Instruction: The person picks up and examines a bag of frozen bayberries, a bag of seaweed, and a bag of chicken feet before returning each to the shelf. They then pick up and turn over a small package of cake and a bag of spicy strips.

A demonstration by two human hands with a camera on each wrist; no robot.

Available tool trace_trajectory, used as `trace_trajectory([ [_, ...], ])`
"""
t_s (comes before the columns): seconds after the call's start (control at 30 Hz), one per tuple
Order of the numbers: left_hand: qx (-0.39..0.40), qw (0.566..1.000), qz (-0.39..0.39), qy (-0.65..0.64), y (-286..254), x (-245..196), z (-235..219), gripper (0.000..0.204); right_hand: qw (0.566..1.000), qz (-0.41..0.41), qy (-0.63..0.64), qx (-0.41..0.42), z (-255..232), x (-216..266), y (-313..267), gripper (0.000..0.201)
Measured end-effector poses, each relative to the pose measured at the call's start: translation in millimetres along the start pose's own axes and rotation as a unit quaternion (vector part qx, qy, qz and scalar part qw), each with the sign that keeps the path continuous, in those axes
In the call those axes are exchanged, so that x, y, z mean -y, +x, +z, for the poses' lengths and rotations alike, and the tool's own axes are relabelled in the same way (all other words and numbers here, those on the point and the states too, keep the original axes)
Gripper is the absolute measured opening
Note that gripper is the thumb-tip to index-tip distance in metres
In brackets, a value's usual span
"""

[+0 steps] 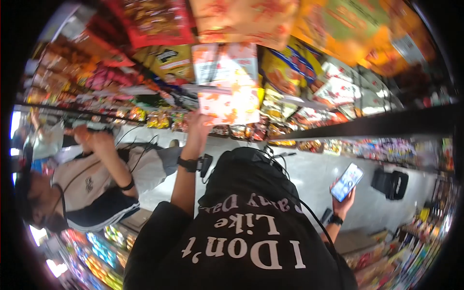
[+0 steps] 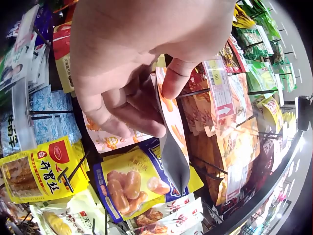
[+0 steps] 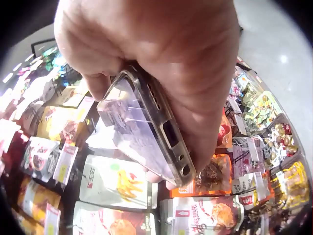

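Observation:
My left hand (image 1: pixel 195 133) holds up a white and orange snack pouch (image 1: pixel 234 108) by its lower left corner in the head view. Seen from the left wrist, the thumb and fingers pinch this pouch (image 2: pixel 175 125) edge-on, its grey underside toward the camera. Behind it hangs a yellow and blue snack bag (image 2: pixel 129 188) with sausage-like pieces printed on it. Out to the side, my right hand (image 1: pixel 343 205) grips a smartphone (image 1: pixel 347 182) with a lit screen. The right wrist view shows that phone's bottom edge and port (image 3: pixel 170 133), with fingers wrapped round it.
Hanging snack bags (image 1: pixel 246 19) fill the rack in front, on metal hooks with price tags (image 2: pixel 219 88). A dark shelf rail (image 1: pixel 377 123) crosses on the right. Another person (image 1: pixel 104 186) stands at the left. A black object (image 1: pixel 390 183) is on the grey floor.

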State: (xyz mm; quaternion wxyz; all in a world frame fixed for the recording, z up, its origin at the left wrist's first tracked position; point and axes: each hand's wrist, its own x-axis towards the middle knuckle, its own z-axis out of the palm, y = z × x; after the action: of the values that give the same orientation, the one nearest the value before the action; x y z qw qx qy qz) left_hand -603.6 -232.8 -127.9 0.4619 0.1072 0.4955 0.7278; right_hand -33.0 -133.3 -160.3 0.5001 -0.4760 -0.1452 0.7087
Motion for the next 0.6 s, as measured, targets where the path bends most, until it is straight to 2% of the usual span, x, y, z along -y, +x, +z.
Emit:
trace_trajectory([
  [0.03,-0.012,1.0,-0.002,-0.008,0,-1,3,0.033,0.996,0.048,-0.055,0.054,-14,-1,1,0.058],
  [0.07,-0.014,1.0,-0.012,0.016,-2,-8,6,0.034,0.985,0.067,-0.14,0.072,-12,-4,-3,0.059],
  [0.1,0.004,1.0,-0.003,0.022,-3,-11,7,0.036,0.957,0.171,-0.2,0.121,-20,-1,-5,0.059],
  [0.17,0.023,0.999,0.003,0.024,-4,-16,10,0.038,0.864,0.296,-0.384,0.137,-3,-1,-16,0.053],
  [0.2,0.021,1.0,0.001,0.018,-6,-17,11,0.039,0.825,0.332,-0.448,0.094,-26,-16,-6,0.046],
  [0.23,0.02,1.0,0.0,0.012,-7,-18,13,0.04,0.761,0.413,-0.446,0.226,8,-15,-12,0.038],
  [0.3,0.02,1.0,0.007,0.007,-9,-18,14,0.041,0.669,0.378,-0.59,0.249,52,-30,-31,0.04],
  [0.33,0.02,1.0,0.012,0.004,-9,-18,14,0.042,0.672,0.357,-0.582,0.286,30,-45,-25,0.04],
  [0.37,0.017,1.0,0.009,0.007,-11,-19,15,0.043,0.669,0.397,-0.584,0.232,-9,-60,-13,0.039],
  [0.4,0.021,1.0,0.013,0.0,-10,-18,14,0.043,0.666,0.398,-0.593,0.215,-18,-63,-13,0.039],
  [0.6,0.047,0.998,0.035,-0.015,-11,-14,11,0.041,0.673,0.34,-0.62,0.215,6,-60,-35,0.04],
])
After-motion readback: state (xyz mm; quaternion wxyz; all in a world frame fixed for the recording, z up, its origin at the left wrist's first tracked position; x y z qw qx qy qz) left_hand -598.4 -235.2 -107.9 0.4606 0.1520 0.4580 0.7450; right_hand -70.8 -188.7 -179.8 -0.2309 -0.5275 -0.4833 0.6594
